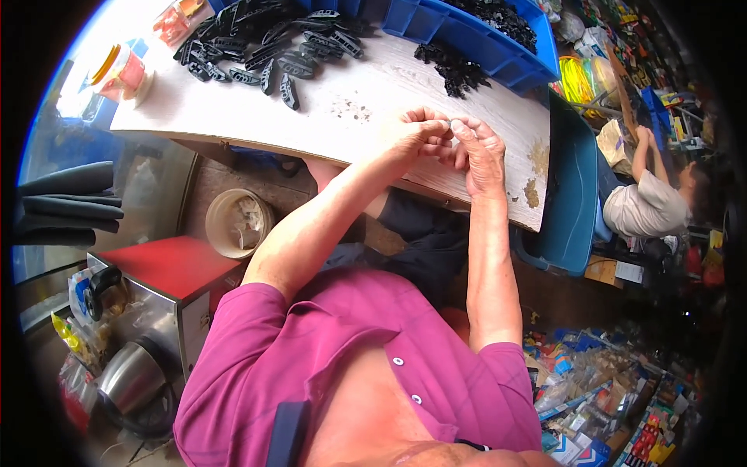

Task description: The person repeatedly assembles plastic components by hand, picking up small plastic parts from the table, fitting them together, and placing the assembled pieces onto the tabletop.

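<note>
My left hand (420,138) and my right hand (484,152) meet above the front edge of the pale wood-grain table (373,82). Thumb and fingers of both are pinched together, with the fingertips almost touching. A tiny greyish piece seems to sit between them, too small to name. Beyond my hands, to the right, lies a loose heap of small black parts (457,74). Farther left is a large pile of long, curved black plastic pieces (268,50), some with pale lettering.
A blue plastic crate (420,22) of black parts stands at the back. Left on the table is a tub (120,74). A teal bin (572,194) stands against the right end. Below left are a bucket (240,224) and a red-topped cabinet (167,265). Another person (646,204) works at right.
</note>
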Motion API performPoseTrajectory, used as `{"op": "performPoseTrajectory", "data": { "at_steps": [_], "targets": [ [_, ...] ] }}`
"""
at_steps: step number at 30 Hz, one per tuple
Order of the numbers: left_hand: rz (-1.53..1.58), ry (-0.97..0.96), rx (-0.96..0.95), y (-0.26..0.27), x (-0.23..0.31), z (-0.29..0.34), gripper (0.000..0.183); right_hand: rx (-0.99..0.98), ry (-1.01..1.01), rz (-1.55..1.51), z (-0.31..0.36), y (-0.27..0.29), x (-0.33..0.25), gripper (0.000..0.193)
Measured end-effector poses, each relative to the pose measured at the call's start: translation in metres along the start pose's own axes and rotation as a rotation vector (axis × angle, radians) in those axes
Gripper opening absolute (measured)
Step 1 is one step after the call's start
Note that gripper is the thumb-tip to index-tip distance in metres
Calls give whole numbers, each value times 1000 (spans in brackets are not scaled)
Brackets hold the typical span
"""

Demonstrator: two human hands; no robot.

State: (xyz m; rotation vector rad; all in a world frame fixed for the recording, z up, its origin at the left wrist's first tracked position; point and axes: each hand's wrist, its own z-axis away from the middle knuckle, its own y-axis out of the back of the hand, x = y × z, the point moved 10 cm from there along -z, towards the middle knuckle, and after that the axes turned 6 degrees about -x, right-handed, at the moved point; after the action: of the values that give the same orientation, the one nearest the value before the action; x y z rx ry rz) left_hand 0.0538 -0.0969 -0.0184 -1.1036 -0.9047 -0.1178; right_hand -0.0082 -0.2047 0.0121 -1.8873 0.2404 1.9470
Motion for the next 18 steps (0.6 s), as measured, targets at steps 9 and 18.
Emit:
{"op": "performPoseTrajectory", "data": {
  "at_steps": [9,18],
  "targets": [
    [-1506,-864,783,32,147,131,30,7,26,-117,8,4,5,15],
    [-1906,-811,791,67,158,116,16,26,36,-106,6,3,6,16]
  ]
}}
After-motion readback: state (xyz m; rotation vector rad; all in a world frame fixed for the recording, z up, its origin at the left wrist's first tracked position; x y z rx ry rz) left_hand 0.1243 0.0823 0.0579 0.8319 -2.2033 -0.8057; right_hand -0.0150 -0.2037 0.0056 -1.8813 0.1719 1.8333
